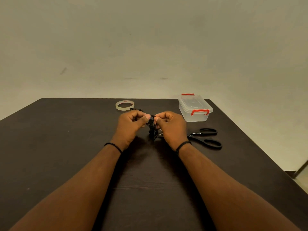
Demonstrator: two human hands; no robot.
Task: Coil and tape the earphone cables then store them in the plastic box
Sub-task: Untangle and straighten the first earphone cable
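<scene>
Both the left hand (131, 125) and the right hand (170, 125) pinch the black earphone cable (152, 125) between thumb and curled fingers (145, 118), holding the bundle between them just above the worktop (66, 147). The cable looks light, limp and springy, likely to uncoil; best gripped across the gathered loops. Beyond the fingers lies the tape roll (124, 105); rightward, the closed plastic box (195, 108).
</scene>
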